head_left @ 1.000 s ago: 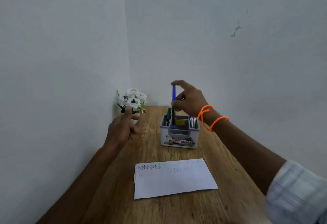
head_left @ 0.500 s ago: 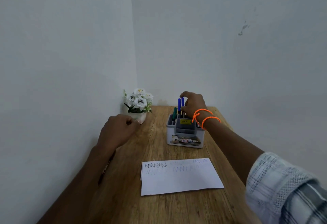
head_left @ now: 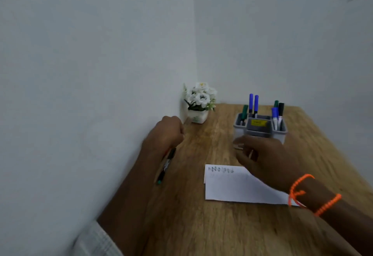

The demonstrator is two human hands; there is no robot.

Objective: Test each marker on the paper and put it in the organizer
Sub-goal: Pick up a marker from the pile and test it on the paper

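Stretching across a wooden table [head_left: 201, 225]: white paper [head_left: 238, 187] bearing scribbles, grey organizer [head_left: 260, 129] holding upright markers. Hovering over paper, right hand [head_left: 266, 158], fingers loose, empty. Gripping dark marker [head_left: 166, 164], left hand [head_left: 166, 132]. Likely coming next: uncapping, testing.

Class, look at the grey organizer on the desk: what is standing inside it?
The organizer holds a green marker left, two blue markers at the back, and blue, green and black ones right. Their lower ends are hidden by its walls.
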